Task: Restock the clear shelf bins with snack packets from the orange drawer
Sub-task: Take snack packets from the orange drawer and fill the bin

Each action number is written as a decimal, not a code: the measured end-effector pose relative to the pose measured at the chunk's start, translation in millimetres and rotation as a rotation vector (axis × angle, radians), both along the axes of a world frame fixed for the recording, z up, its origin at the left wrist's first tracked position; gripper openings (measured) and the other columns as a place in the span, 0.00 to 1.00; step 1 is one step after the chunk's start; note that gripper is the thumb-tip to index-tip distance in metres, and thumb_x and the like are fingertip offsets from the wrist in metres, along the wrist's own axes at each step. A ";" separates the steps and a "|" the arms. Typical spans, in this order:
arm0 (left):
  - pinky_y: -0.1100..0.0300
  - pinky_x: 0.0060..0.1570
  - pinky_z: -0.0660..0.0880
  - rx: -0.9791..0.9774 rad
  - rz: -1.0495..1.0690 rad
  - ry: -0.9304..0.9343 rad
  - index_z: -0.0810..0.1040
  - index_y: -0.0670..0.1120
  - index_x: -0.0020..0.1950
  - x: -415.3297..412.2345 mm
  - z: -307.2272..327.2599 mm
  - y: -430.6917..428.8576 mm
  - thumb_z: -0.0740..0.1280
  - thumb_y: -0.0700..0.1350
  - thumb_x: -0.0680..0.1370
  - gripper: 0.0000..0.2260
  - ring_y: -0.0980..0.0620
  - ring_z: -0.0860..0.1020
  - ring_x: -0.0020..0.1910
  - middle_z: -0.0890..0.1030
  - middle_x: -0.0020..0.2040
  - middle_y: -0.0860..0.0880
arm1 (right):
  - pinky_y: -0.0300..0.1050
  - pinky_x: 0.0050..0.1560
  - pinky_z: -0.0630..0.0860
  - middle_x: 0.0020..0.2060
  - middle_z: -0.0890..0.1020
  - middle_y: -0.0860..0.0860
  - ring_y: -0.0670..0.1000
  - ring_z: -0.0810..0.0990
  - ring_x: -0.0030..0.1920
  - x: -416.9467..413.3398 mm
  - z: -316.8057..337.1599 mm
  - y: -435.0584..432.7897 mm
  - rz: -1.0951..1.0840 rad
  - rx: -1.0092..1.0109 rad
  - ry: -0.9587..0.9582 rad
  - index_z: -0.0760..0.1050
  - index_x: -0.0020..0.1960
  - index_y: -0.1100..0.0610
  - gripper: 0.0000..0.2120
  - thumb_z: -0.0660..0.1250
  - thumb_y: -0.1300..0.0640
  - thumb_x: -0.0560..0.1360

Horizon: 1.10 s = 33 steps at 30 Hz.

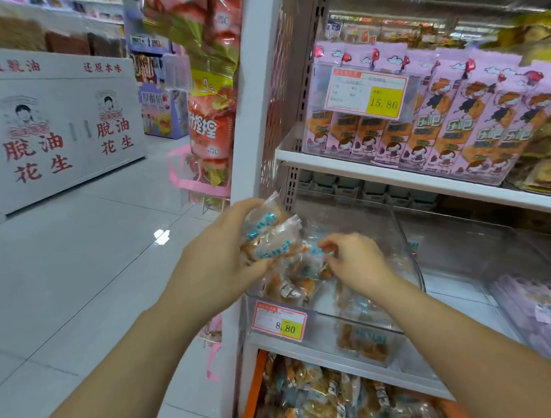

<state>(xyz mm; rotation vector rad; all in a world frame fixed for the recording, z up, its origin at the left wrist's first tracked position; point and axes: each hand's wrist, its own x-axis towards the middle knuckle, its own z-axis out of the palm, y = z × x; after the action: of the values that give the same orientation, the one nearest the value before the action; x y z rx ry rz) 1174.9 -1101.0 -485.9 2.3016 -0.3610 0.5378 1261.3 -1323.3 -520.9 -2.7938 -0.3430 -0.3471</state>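
Observation:
My left hand (224, 247) grips a bunch of clear snack packets (270, 238) with blue print and orange-brown contents, held at the left front corner of the clear shelf bin (408, 247). My right hand (353, 260) reaches into that bin and pinches the blue edge of one packet (320, 251). A few more packets (295, 283) lie on the bin's floor. Below the shelf, the orange drawer (254, 393) stands pulled out, filled with several of the same packets (335, 405).
A price tag reading 8.80 (279, 320) hangs on the bin's front. A second clear bin (492, 256) sits to the right, with purple packets (535, 302) in it. Pink snack packs (437, 115) fill the shelf above. A white upright post (251, 109) stands left of the bin.

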 end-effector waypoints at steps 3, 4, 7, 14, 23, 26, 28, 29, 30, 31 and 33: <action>0.63 0.46 0.69 0.067 0.008 -0.078 0.63 0.60 0.71 2.3 -3.8 -1.1 0.73 0.49 0.70 0.32 0.62 0.71 0.53 0.69 0.63 0.60 | 0.49 0.60 0.65 0.56 0.80 0.54 0.55 0.72 0.61 22.3 -9.7 8.6 -0.054 -0.395 0.037 0.74 0.63 0.48 0.15 0.62 0.56 0.77; 0.65 0.43 0.69 0.080 0.009 -0.099 0.62 0.60 0.71 2.8 -4.1 -0.4 0.72 0.49 0.70 0.33 0.61 0.71 0.53 0.68 0.64 0.60 | 0.49 0.59 0.64 0.55 0.79 0.54 0.55 0.71 0.61 26.3 -12.3 11.6 -0.070 -0.488 0.043 0.74 0.62 0.49 0.14 0.61 0.57 0.77; 0.69 0.40 0.68 0.092 0.023 -0.130 0.61 0.60 0.72 5.6 -6.4 2.2 0.73 0.49 0.71 0.34 0.61 0.72 0.53 0.68 0.64 0.61 | 0.49 0.56 0.62 0.51 0.80 0.52 0.53 0.72 0.58 35.9 -20.4 16.2 -0.124 -0.594 0.057 0.77 0.55 0.52 0.10 0.61 0.57 0.76; 0.75 0.41 0.64 0.105 0.034 -0.139 0.61 0.60 0.73 10.4 -8.8 3.9 0.73 0.51 0.70 0.34 0.61 0.71 0.54 0.68 0.64 0.61 | 0.49 0.56 0.61 0.48 0.80 0.50 0.54 0.73 0.57 46.8 -24.5 18.2 -0.216 -0.526 0.134 0.78 0.46 0.50 0.05 0.63 0.53 0.76; 0.76 0.40 0.63 0.099 0.045 -0.145 0.62 0.57 0.73 9.6 -10.8 2.7 0.72 0.51 0.71 0.34 0.69 0.64 0.51 0.69 0.63 0.60 | 0.46 0.48 0.75 0.45 0.79 0.53 0.55 0.78 0.47 40.4 -12.3 11.6 -0.011 0.217 0.035 0.75 0.56 0.58 0.09 0.61 0.62 0.78; 0.76 0.40 0.63 0.101 0.045 -0.142 0.62 0.57 0.73 9.6 -11.8 1.4 0.73 0.50 0.71 0.34 0.68 0.65 0.51 0.69 0.63 0.60 | 0.50 0.46 0.76 0.45 0.80 0.55 0.58 0.79 0.46 43.6 -14.1 7.3 0.012 0.110 -0.047 0.73 0.58 0.57 0.10 0.60 0.62 0.78; 0.76 0.40 0.63 0.100 0.048 -0.142 0.62 0.58 0.73 9.7 -11.8 1.0 0.73 0.50 0.71 0.34 0.68 0.64 0.51 0.69 0.63 0.60 | 0.49 0.45 0.72 0.46 0.79 0.56 0.59 0.77 0.48 45.6 -15.0 9.4 0.059 -0.042 -0.068 0.72 0.58 0.57 0.11 0.60 0.64 0.77; 0.76 0.40 0.63 0.093 0.048 -0.141 0.62 0.58 0.73 9.8 -11.6 1.0 0.73 0.51 0.71 0.33 0.68 0.64 0.52 0.69 0.63 0.60 | 0.48 0.44 0.70 0.46 0.79 0.57 0.59 0.76 0.49 46.6 -15.7 11.6 0.078 -0.119 -0.073 0.72 0.59 0.57 0.12 0.60 0.65 0.76; 0.76 0.40 0.63 0.086 0.048 -0.140 0.62 0.58 0.73 9.6 -11.2 0.9 0.73 0.51 0.71 0.33 0.68 0.65 0.52 0.69 0.63 0.60 | 0.48 0.44 0.70 0.46 0.79 0.57 0.59 0.76 0.50 48.3 -16.9 13.6 0.095 -0.181 -0.063 0.72 0.59 0.56 0.14 0.60 0.67 0.75; 0.77 0.40 0.62 0.083 0.047 -0.140 0.63 0.58 0.73 9.6 -10.9 0.8 0.73 0.51 0.71 0.33 0.68 0.65 0.52 0.69 0.63 0.60 | 0.48 0.45 0.71 0.47 0.79 0.57 0.59 0.77 0.50 50.6 -18.6 15.0 0.113 -0.232 -0.040 0.73 0.59 0.56 0.16 0.61 0.68 0.75; 0.77 0.39 0.62 0.088 0.046 -0.140 0.63 0.58 0.73 9.2 -11.0 1.1 0.73 0.51 0.71 0.33 0.68 0.65 0.52 0.70 0.63 0.60 | 0.47 0.47 0.71 0.49 0.80 0.58 0.59 0.77 0.51 55.5 -23.5 16.5 0.130 -0.289 0.032 0.73 0.60 0.55 0.17 0.60 0.69 0.74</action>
<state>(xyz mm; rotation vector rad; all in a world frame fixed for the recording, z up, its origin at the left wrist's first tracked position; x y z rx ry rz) 1184.1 -1099.8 -496.8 2.3682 -0.4067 0.7212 1316.9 -1306.8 -544.5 -3.0326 -0.6084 -0.2378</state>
